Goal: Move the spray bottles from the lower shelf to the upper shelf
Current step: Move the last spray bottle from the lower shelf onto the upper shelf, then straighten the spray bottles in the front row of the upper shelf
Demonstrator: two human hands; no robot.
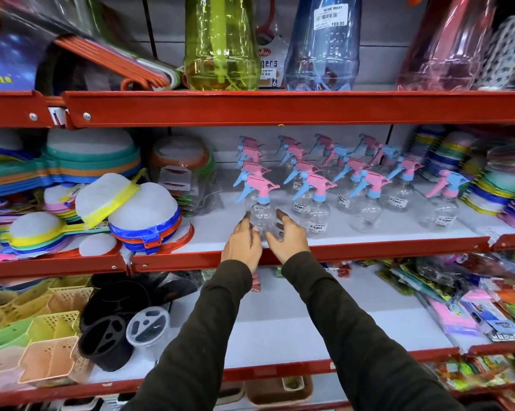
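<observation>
Several clear spray bottles with pink and blue trigger heads stand in rows on the middle shelf (354, 232). The front-left spray bottle (262, 210) stands upright near the shelf's front edge. My left hand (242, 243) and my right hand (288, 237) flank its base, fingers apart, fingertips at its sides. Neither hand is closed around it. The white shelf below (309, 321) shows no spray bottle; a small pink item (256, 284) peeks out under my left wrist, mostly hidden.
Stacked coloured strainers (143, 218) crowd the left of the middle shelf, coloured stacks (487, 185) the right. Large green (220, 54), blue (321, 54) and pink (446, 54) bottles stand on the top shelf. Baskets (42, 345) and black holders (108, 336) sit lower left, packets (472, 307) lower right.
</observation>
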